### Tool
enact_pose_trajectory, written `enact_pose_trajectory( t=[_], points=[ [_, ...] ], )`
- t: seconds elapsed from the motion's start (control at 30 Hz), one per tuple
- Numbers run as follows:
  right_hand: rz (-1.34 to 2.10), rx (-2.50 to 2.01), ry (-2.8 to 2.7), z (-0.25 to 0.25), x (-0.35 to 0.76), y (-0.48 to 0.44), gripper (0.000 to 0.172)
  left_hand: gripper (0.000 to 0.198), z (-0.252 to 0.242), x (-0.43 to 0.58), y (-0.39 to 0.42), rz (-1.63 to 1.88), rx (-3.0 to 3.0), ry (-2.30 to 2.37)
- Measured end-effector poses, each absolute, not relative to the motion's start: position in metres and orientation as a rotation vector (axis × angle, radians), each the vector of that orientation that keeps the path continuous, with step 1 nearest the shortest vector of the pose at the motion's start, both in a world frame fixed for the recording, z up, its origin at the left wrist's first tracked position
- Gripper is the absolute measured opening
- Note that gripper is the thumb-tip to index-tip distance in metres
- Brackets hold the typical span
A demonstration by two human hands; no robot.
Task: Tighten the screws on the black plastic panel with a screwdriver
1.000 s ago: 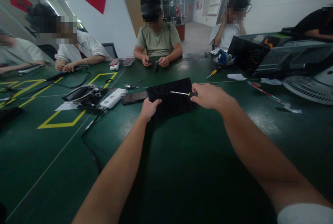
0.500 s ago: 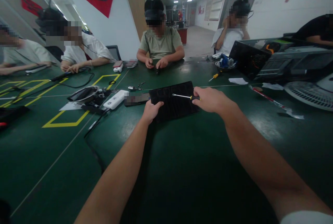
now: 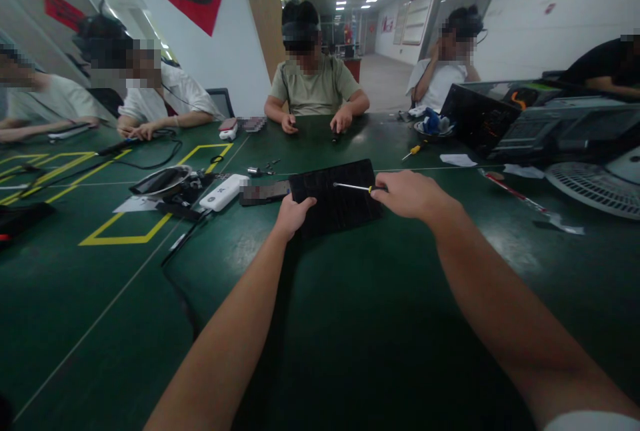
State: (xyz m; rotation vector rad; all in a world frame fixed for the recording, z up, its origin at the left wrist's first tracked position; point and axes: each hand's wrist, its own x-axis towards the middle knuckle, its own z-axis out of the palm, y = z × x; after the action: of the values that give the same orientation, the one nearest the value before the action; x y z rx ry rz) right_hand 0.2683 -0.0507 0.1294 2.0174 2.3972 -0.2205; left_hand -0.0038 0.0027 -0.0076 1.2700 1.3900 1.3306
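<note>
A flat black rectangular panel (image 3: 336, 209) with raised lines is held tilted over the green table. My left hand (image 3: 294, 215) grips its left edge, thumb on top and fingers out of sight behind it. Closed around the yellow-and-black handle of a screwdriver (image 3: 354, 187) is my right hand (image 3: 407, 195), at the panel's right side. The thin metal shaft points left across the panel, its tip at the upper middle of the surface; whether it touches there I cannot tell. Just left of the panel lies a dark phone-like slab (image 3: 267, 193).
On the left are a white power bank (image 3: 224, 192), a cable and a round metal dish (image 3: 165, 181). A second screwdriver (image 3: 415, 150) lies back right, near a computer case (image 3: 545, 125) and a white fan (image 3: 597, 184). Several people sit around the table (image 3: 360, 324).
The panel and both my hands are almost where they were. The person opposite has moved one hand to the right, apart from the other, with a small dark item under it.
</note>
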Motion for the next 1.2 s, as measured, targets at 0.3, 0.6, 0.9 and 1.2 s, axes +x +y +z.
enact_pose_trajectory(
  t=[0.3, 0.6, 0.9, 1.2],
  points=[
    [-0.354, 1.992, 2.402, 0.127, 0.270, -0.047, 0.046, 0.039, -0.010, -0.004, 0.005, 1.329, 1.239, 1.380],
    [-0.358, 1.960, 2.583, 0.135, 0.282, -0.048, 0.023, 0.040, -0.005, -0.002, 0.003, 1.332, 1.221, 1.422],
    [-0.245, 2.084, 2.458, 0.136, 0.275, -0.051, 0.030, 0.040, -0.007, -0.002, 0.004, 1.315, 1.212, 1.405],
    [-0.185, 2.101, 2.459, 0.130, 0.271, -0.050, 0.029, 0.042, -0.007, -0.003, 0.004, 1.324, 1.219, 1.405]
  ],
)
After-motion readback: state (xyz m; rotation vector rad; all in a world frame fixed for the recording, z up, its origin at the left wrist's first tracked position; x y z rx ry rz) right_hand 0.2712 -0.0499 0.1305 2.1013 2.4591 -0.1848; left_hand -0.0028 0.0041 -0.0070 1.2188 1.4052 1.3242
